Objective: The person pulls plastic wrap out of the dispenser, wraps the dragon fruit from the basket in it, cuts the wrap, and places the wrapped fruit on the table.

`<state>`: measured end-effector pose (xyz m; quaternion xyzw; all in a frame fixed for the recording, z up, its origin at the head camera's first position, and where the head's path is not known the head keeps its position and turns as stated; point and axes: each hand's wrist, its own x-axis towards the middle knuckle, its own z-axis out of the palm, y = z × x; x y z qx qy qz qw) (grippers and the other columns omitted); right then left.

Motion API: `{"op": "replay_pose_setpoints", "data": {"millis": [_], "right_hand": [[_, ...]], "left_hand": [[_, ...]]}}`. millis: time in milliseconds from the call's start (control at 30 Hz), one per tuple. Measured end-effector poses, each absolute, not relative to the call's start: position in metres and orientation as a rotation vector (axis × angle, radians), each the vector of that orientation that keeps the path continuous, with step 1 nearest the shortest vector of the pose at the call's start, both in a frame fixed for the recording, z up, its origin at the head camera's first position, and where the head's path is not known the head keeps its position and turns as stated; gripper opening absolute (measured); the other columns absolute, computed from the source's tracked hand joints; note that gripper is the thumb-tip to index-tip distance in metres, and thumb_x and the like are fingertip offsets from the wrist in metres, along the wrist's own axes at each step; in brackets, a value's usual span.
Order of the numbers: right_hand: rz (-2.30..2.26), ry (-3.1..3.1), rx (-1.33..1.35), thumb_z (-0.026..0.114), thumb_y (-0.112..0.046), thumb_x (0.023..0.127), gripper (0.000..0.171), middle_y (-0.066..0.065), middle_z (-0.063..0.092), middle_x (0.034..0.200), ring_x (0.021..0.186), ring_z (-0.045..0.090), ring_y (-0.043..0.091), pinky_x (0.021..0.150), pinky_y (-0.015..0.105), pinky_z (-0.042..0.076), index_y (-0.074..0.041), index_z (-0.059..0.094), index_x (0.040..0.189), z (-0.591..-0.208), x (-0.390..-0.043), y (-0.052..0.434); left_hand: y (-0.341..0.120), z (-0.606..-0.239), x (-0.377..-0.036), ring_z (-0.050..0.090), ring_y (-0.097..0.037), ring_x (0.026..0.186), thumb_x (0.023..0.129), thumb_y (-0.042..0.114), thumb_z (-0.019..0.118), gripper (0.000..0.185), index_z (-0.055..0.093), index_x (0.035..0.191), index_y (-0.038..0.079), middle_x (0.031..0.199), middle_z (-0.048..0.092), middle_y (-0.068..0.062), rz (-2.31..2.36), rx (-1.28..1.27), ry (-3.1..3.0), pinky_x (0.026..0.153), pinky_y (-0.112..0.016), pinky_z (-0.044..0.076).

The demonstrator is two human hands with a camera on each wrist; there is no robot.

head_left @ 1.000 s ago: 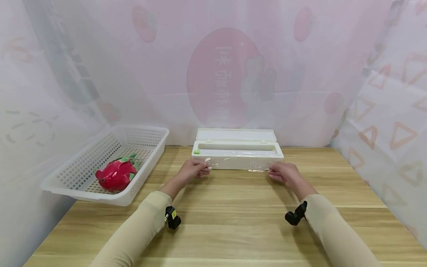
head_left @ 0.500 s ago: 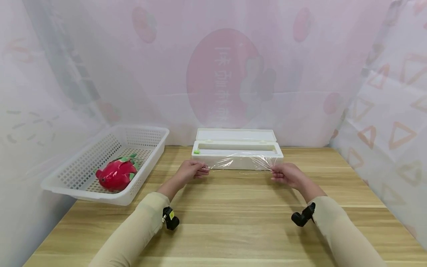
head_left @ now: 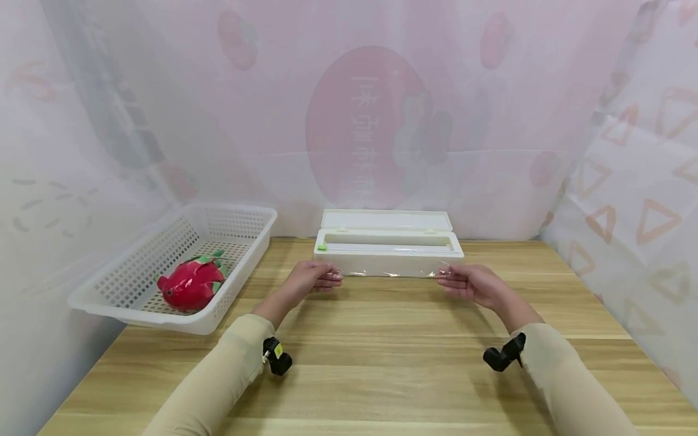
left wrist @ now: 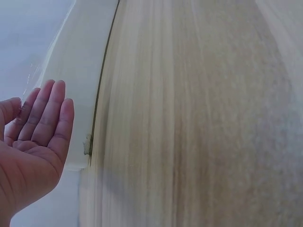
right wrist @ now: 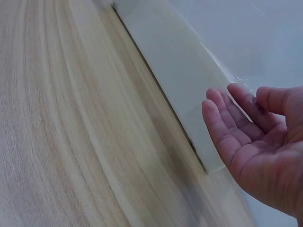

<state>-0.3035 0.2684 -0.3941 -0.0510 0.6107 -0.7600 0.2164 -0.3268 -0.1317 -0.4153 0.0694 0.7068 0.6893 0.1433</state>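
A white cling film dispenser box lies at the back of the wooden table with its lid open. A thin strip of clear cling film stretches along its front face. My left hand pinches the film's left end between thumb and fingers. My right hand pinches its right end in the same way. In the left wrist view the left hand shows a lightly cupped palm beside the box. The right wrist view has the right hand next to the box, film glinting at the fingertips.
A white perforated basket stands at the back left with a red dragon fruit inside. Bare wooden table lies between my arms. Sheer patterned curtains close in the back and both sides.
Half a second ago the film was raised across the box front. Now it lies lower as a thin strip, and both hands have drawn slightly toward me.
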Motion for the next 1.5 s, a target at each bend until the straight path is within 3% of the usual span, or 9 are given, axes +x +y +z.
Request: {"op": "replay_pose_setpoints", "data": {"millis": [167,400,667,1000,1500], "right_hand": [[-2.154,1.653,-0.2,0.034,-0.014,0.107,0.04,0.015,0.069,0.108,0.103,0.066,0.022,0.097,0.039,0.047,0.016,0.043,0.132,-0.392,-0.302,0.268],[-2.242,1.556,-0.186,0.034,-0.015,0.107,0.033,0.014,0.069,0.109,0.105,0.065,0.022,0.098,0.037,0.047,0.007,0.056,0.118,-0.388,-0.303,0.267],[-2.308,1.522,-0.166,0.035,-0.017,0.107,0.04,0.014,0.068,0.111,0.107,0.065,0.02,0.098,0.035,0.046,0.012,0.046,0.132,-0.383,-0.304,0.263],[-2.363,1.411,-0.144,0.033,-0.014,0.107,0.037,0.017,0.069,0.108,0.105,0.066,0.023,0.094,0.036,0.049,0.001,0.067,0.105,-0.377,-0.304,0.262],[-2.421,1.257,-0.071,0.033,-0.012,0.107,0.039,0.02,0.069,0.106,0.102,0.067,0.028,0.091,0.037,0.051,0.005,0.069,0.103,-0.362,-0.298,0.26]], "left_hand": [[-0.132,-0.413,-0.327,0.069,-0.026,0.097,0.104,0.015,0.044,0.034,0.058,0.121,-0.013,0.107,0.069,-0.02,2.043,0.161,1.951,0.095,-0.046,0.048],[-0.128,-0.403,-0.326,0.069,-0.024,0.096,0.105,0.018,0.045,0.034,0.059,0.118,-0.01,0.107,0.069,-0.019,2.13,0.116,1.883,0.094,-0.044,0.048],[-0.126,-0.392,-0.329,0.069,-0.022,0.095,0.105,0.019,0.044,0.037,0.056,0.12,-0.013,0.103,0.07,-0.017,2.182,0.137,1.841,0.087,-0.036,0.053],[-0.129,-0.382,-0.328,0.07,-0.022,0.091,0.104,0.016,0.046,0.035,0.055,0.12,-0.014,0.096,0.072,-0.014,2.239,0.156,1.764,0.085,-0.035,0.054],[-0.132,-0.368,-0.323,0.071,-0.018,0.088,0.106,0.018,0.042,0.043,0.046,0.131,-0.017,0.093,0.072,-0.01,2.222,0.202,1.716,0.083,-0.034,0.055]]}}
